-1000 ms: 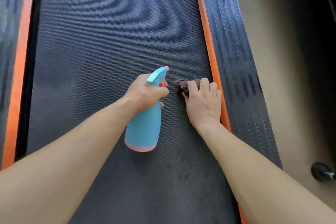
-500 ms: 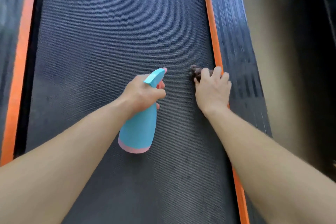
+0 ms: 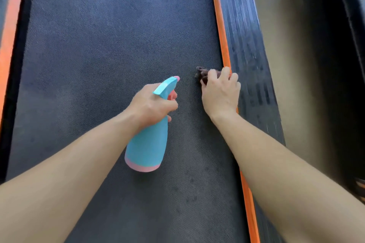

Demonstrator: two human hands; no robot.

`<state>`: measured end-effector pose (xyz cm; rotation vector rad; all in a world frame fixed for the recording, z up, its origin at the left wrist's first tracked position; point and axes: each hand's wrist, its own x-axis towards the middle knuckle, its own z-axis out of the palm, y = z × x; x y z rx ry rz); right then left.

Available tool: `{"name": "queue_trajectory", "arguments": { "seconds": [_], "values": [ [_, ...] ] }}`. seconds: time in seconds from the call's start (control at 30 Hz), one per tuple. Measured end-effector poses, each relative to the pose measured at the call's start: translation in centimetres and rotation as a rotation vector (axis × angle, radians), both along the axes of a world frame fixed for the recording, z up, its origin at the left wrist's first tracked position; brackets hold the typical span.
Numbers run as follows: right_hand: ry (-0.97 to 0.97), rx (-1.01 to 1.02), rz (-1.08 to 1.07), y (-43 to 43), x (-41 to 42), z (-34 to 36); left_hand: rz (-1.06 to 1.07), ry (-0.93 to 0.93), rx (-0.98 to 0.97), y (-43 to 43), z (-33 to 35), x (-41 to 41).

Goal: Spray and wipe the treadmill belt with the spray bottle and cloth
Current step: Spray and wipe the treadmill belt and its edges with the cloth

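Observation:
The dark textured treadmill belt (image 3: pixel 102 49) fills most of the view. My left hand (image 3: pixel 151 104) grips the neck of a teal spray bottle (image 3: pixel 147 148) with a pink base, held above the middle of the belt with its nozzle pointing away from me. My right hand (image 3: pixel 221 90) presses a bunched dark brown cloth (image 3: pixel 201 75) onto the belt at its right edge, against the orange strip (image 3: pixel 222 41). Most of the cloth is hidden under that hand.
Orange strips border the belt on both sides, the left one (image 3: pixel 7 45) beside a black gap. A ribbed black side rail (image 3: pixel 248 49) runs along the right, with tan floor (image 3: pixel 280 55) and a dark frame (image 3: pixel 335 65) beyond it.
My right hand has pushed the cloth forward and rightward along the belt's right edge. The left hand and bottle stayed in about the same place.

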<state>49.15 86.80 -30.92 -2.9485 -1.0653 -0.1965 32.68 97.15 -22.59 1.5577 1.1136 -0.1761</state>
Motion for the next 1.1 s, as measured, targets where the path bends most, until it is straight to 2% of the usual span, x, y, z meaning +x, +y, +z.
{"name": "queue_trajectory", "arguments": {
  "seconds": [0.07, 0.2, 0.33, 0.47, 0.57, 0.63, 0.73, 0.77, 0.83, 0.93, 1.0, 1.1],
  "values": [
    [0.061, 0.065, 0.063, -4.6, -3.0, 0.1, -0.006, 0.011, -0.010, -0.2, 0.8, -0.1],
    [0.151, 0.033, 0.258, -9.5, -4.8, 0.2, -0.017, 0.038, -0.029, -0.6, 2.1, -0.6],
    [0.155, 0.184, 0.174, -2.0, -0.6, -0.7, 0.012, 0.050, -0.012, 0.0, 1.8, -1.4],
    [0.213, 0.215, 0.055, 2.3, -0.2, -1.3, 0.011, 0.057, 0.017, 0.4, 0.8, -2.4],
    [0.224, 0.252, 0.284, -2.5, -5.1, -1.4, 0.011, 0.032, 0.008, 0.0, 0.9, -3.4],
    [0.296, 0.184, 0.498, -6.2, -8.5, -1.1, 0.020, 0.032, 0.003, -0.2, 1.2, -4.0],
    [0.309, 0.082, 0.691, -5.5, -6.5, -0.6, 0.012, 0.044, -0.024, -0.5, 1.5, -4.5],
    [0.252, 0.103, 0.667, -3.7, -4.9, -0.6, 0.008, 0.045, -0.028, -0.5, 1.4, -4.7],
    [0.146, 0.199, 0.470, 0.1, -1.0, -0.7, 0.002, 0.043, -0.032, -0.5, 0.9, -5.1],
    [0.168, 0.197, 0.188, 2.7, 1.8, -1.3, 0.009, 0.043, -0.018, -0.2, 0.2, -5.5],
    [0.148, 0.165, 0.194, 1.7, -0.2, -1.6, 0.027, 0.037, -0.020, -0.1, 0.0, -5.6],
    [0.186, 0.148, 0.346, -2.8, -5.5, -1.2, 0.015, 0.048, -0.007, 0.0, 0.1, -5.9]
  ]
}}
